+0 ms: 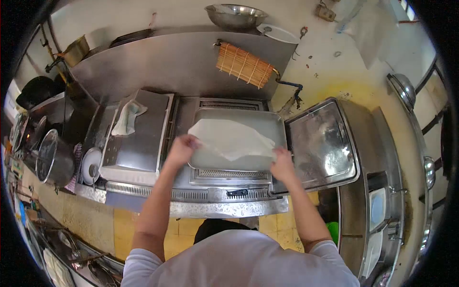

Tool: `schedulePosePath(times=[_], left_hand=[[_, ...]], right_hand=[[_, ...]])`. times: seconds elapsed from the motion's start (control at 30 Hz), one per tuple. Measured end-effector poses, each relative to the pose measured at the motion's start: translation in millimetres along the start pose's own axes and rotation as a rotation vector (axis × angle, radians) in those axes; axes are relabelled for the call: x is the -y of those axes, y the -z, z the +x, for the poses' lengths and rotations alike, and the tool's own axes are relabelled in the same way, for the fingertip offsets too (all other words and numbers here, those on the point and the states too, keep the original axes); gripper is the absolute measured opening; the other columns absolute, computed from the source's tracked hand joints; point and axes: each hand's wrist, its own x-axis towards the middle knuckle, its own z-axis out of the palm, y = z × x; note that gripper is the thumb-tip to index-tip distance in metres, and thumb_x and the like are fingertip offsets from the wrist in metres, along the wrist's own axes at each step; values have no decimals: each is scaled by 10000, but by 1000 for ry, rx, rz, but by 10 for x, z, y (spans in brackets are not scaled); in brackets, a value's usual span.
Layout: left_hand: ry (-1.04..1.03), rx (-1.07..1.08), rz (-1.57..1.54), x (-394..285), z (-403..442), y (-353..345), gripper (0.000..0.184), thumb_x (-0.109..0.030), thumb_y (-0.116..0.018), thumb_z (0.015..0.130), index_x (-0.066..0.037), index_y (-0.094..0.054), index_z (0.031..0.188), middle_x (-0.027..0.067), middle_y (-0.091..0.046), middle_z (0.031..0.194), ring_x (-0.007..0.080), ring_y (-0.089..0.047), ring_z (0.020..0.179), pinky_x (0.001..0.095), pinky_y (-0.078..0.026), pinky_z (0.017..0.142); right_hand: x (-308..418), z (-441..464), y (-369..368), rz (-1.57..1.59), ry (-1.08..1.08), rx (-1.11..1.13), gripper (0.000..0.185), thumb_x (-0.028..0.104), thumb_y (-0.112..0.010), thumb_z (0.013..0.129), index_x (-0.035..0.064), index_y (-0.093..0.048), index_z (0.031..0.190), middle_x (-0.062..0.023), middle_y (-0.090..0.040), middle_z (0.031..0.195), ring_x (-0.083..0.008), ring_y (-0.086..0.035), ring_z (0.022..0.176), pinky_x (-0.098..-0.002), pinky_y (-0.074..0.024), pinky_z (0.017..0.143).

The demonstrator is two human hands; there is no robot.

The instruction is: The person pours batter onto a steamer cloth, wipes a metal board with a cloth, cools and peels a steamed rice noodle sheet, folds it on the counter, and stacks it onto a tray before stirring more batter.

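Steel desk [229, 208]: broad, running across the view, with slotted grilles and a wet front ledge.

Steel back panel [158, 62]: upright behind the desk, curved in this wide view.

Large metal tray [311, 148]: rimmed, shiny, set at an angle, just beside the right end of the shallow tray; its near left part lies partly behind the right hand and forearm.

Shallow tray [244, 165]: rectangular, over the central grilles, between the hands.

Steel box-like cover [136, 153]: on the desk, left of the shallow tray and apart from it.

Thin white sheet [234, 136]: soft, irregular in outline, spread over the shallow tray, spanning from one grip to the other; whether its middle touches the tray cannot be told.

Deep pot [55, 158]: metal, far left.

Steel bowl [236, 16]: above the back panel, white dish [278, 34] near it.

Slatted bamboo mat [244, 64]: before the back panel, around a pipe.

Left hand [183, 149]: grip narrow, fingers pinching the sheet's left end.

Right hand [282, 163]: grip narrow, fingers pinching the sheet's right end.

Crumpled cloth [128, 117]: pale, lying on the box-like cover.

Dark handle [237, 193]: lying across the front grille.

Small items [16, 167]: crowded at the far left; any lettering too small to read.
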Motion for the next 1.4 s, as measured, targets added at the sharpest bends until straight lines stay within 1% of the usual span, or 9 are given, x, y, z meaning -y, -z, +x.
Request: schedulePosePath(times=[0.27, 0.63, 0.77, 0.93, 1.03, 1.1, 1.27, 1.33, 1.4], left_hand=[[-107, 118, 481, 973, 298, -820, 258, -238, -677, 875, 6, -701, 957, 243, -717, 1017, 437, -694, 967, 503, -570, 886], [-15, 208, 325, 550, 445, -838, 232, -210, -700, 882, 3, -687, 972, 254, -707, 962, 437, -691, 921, 505, -542, 834], [-243, 71, -8, -448, 608, -1034, 163, -9, -714, 855, 2, -674, 1012, 182, -704, 888, 297, -688, 813, 366, -532, 748], [-527, -174, 90, -1210, 763, -959, 238, 65, -690, 816, -8, -709, 1042, 162, -735, 917, 233, -743, 920, 360, -580, 818], [-580, -260, 70, -1297, 813, -538, 249, 59, -666, 821, -1, -739, 1052, 200, -752, 976, 333, -757, 910, 362, -595, 838], [-443, -387, -13, -1263, 795, -300, 235, 81, -677, 813, 13, -750, 1026, 208, -757, 929, 279, -764, 907, 349, -593, 814], [-391, -374, 184, -919, 761, -383, 188, 39, -698, 851, -9, -763, 1020, 189, -771, 979, 257, -764, 912, 368, -595, 808], [-477, -282, 178, -956, 740, -705, 129, -27, -746, 877, -6, -759, 1004, 156, -778, 968, 206, -757, 893, 363, -592, 814], [-556, -243, 263, -1266, 640, -841, 171, 12, -739, 846, -11, -768, 1013, 163, -780, 997, 210, -758, 900, 356, -594, 820]], right_hand=[[-52, 310, -1079, -124, 143, 277, 615, 159, -626, 924, 20, -474, 1503, -246, -350, 1634, -477, -336, 1493, -506, -341, 1224], [-57, 721, -555, -184, -137, 549, 490, 236, -622, 943, -31, -624, 1353, -249, -609, 1410, -432, -546, 1351, -498, -410, 1174], [567, 968, -320, 733, 177, 47, 331, 114, -683, 948, -50, -671, 1235, -158, -735, 1166, -287, -697, 1105, -386, -549, 973], [933, 1130, -209, 993, 42, 362, 194, 64, -637, 945, -54, -689, 1091, -86, -728, 922, -175, -671, 887, -384, -550, 790], [681, 920, -172, 672, 106, 339, 232, 38, -560, 923, -27, -709, 1089, -172, -730, 870, -235, -701, 830, -352, -543, 788], [88, 876, -321, 523, -150, 426, 265, 57, -574, 902, -11, -723, 1111, -217, -749, 970, -290, -730, 883, -406, -557, 816], [-510, 1043, -456, 159, 63, 251, 247, 92, -589, 881, 12, -744, 1056, -214, -746, 958, -312, -732, 959, -411, -567, 861], [277, 1061, -209, 597, 264, -63, 227, 73, -601, 890, 1, -728, 1064, -165, -745, 958, -265, -720, 999, -388, -558, 899], [796, 1092, -78, 796, 267, 146, 287, 95, -615, 867, -16, -716, 1111, -237, -735, 1014, -346, -718, 1028, -421, -551, 897]])
